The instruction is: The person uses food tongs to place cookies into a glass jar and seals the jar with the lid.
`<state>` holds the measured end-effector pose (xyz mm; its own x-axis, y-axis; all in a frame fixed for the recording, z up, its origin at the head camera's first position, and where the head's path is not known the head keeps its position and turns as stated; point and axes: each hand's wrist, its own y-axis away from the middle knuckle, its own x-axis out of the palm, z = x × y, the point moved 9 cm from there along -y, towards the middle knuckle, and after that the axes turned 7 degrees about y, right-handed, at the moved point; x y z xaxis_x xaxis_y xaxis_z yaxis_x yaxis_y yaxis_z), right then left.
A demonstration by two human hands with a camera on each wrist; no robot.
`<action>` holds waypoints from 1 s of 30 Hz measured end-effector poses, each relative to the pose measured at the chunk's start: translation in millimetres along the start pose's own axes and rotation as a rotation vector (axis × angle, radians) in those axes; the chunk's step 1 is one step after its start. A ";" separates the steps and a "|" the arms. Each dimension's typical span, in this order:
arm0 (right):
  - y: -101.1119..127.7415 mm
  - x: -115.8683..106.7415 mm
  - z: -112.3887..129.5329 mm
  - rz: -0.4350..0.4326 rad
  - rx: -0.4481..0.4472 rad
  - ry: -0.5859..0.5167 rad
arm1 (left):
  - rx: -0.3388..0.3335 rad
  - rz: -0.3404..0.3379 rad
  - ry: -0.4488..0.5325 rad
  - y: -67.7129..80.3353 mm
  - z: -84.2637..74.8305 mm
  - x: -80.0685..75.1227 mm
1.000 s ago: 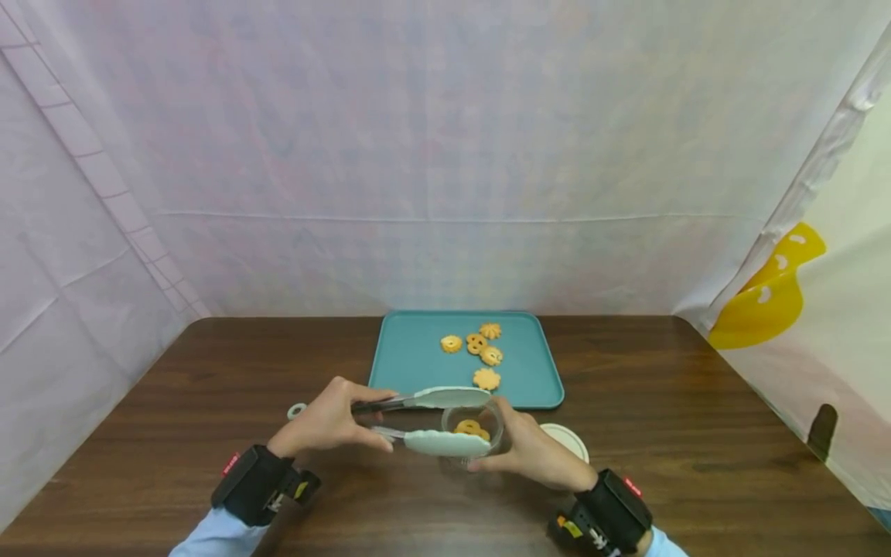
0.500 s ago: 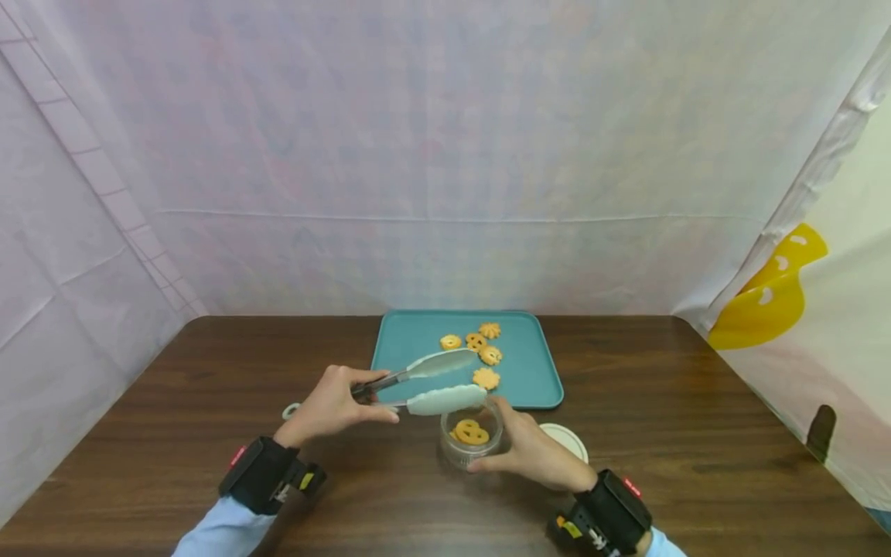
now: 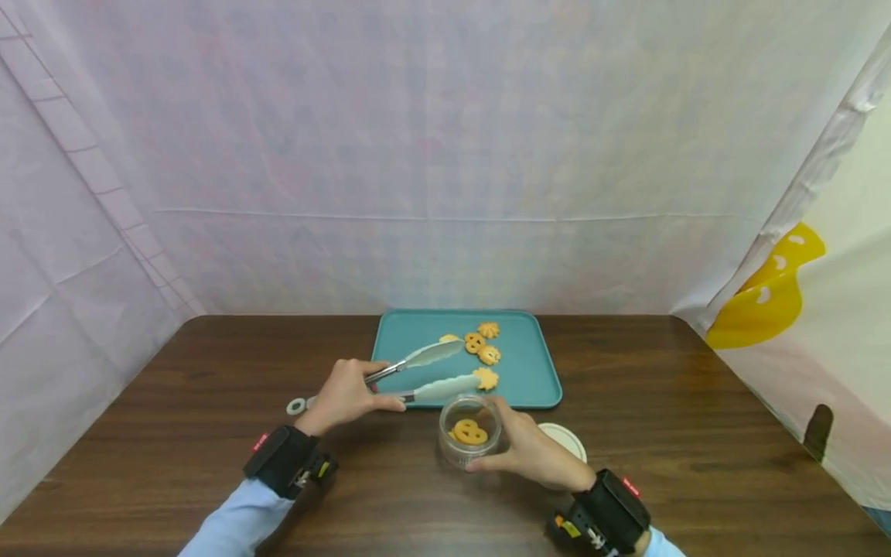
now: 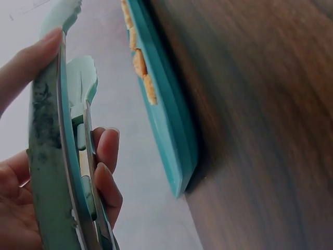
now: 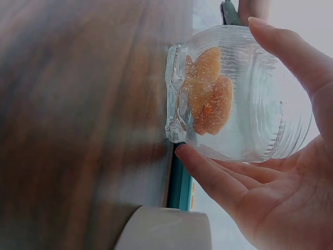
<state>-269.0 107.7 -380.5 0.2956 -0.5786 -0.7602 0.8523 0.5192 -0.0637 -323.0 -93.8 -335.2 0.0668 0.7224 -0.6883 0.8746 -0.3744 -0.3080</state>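
Note:
My left hand (image 3: 348, 397) grips a pair of tongs (image 4: 52, 156) with pale green scalloped heads, thumb on one arm and fingers on the other. Their heads are spread apart over the front left part of the blue-green tray (image 3: 400, 325), with nothing between them. One head overlaps the left cookie, the other reaches the flower-shaped cookie (image 3: 486, 378) at the tray's front. My right hand (image 3: 525, 445) holds a clear glass jar (image 5: 250, 94) round its side. The jar stands upright on the table, mouth uncovered, with several cookies (image 5: 208, 94) at its bottom.
Several more cookies (image 3: 489, 354) lie on the tray's right half. A round white lid (image 3: 565, 441) lies just right of the jar, partly behind my right hand. The brown wooden table (image 3: 696, 433) ends at a hanging white cloth (image 3: 431, 155).
The tongs have moved from over the jar's mouth forward and up to the tray, and their heads have spread wider. My right hand and the jar have stayed in place.

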 end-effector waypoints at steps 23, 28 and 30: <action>-1.4 -2.3 0.3 -0.021 -0.012 0.008 | -0.059 0.016 -0.068 -23.5 4.0 28.3; -1.9 -3.4 1.1 -0.034 -0.029 0.015 | -0.099 0.019 -0.095 -26.3 4.7 32.1; -1.9 -3.6 1.4 -0.037 -0.029 0.019 | -0.121 0.027 -0.098 -26.7 5.8 33.0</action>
<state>-271.1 107.9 -376.7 0.2552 -0.5858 -0.7693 0.8497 0.5156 -0.1107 -346.9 -63.3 -353.5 0.0493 0.6507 -0.7578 0.9251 -0.3158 -0.2110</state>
